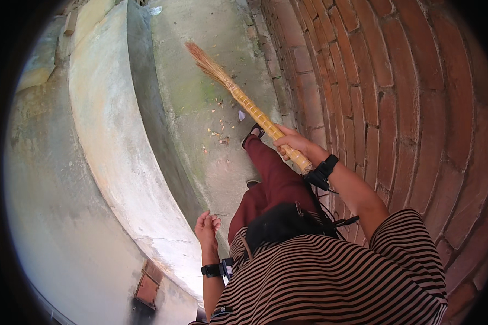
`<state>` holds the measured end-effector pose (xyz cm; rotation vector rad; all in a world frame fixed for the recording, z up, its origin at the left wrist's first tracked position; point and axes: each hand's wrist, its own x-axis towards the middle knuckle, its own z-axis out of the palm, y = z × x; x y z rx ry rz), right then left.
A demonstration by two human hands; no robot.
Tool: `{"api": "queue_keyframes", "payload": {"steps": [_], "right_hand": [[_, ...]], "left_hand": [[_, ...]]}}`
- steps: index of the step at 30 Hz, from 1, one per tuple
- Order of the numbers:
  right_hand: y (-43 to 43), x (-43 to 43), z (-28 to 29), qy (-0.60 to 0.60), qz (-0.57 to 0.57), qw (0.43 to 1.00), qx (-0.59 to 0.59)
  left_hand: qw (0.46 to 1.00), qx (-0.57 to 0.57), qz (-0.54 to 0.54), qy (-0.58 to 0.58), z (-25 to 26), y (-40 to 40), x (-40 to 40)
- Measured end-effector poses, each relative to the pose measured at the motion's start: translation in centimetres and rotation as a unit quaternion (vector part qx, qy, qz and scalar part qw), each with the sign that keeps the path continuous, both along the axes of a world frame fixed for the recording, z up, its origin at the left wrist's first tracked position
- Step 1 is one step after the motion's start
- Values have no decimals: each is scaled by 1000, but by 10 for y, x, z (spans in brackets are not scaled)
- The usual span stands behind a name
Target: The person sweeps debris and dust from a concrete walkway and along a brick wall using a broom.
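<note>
My right hand (291, 142) is closed around the lower part of a bound yellow handle on a straw broom (248, 106). The broom slants up and to the left, its reddish bristle end raised over the concrete floor; whether the tips touch it I cannot tell. My left hand (207, 226) hangs low beside my left hip with its fingers loosely curled and holds nothing. Dry leaf bits (214, 133) and a pale scrap (241, 115) lie on the floor ahead of my feet.
A brick wall (386, 105) rises close on my right. Along the left runs a raised plastered ledge (110, 105) with a plain wall beyond it. The mossy concrete floor (187, 93) forms a narrow passage between them. Another pale scrap (155, 11) lies far ahead.
</note>
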<state>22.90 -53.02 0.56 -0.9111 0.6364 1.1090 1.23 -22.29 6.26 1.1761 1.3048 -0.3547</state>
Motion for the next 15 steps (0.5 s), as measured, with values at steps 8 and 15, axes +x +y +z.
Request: {"api": "queue_keyframes", "payload": {"steps": [8, 15], "right_hand": [[69, -154, -11, 72, 108, 991, 33], [121, -248, -82, 272, 280, 918, 75]], "left_hand": [[997, 5, 69, -35, 8, 4, -147], [970, 68, 225, 66, 32, -6, -287]]}}
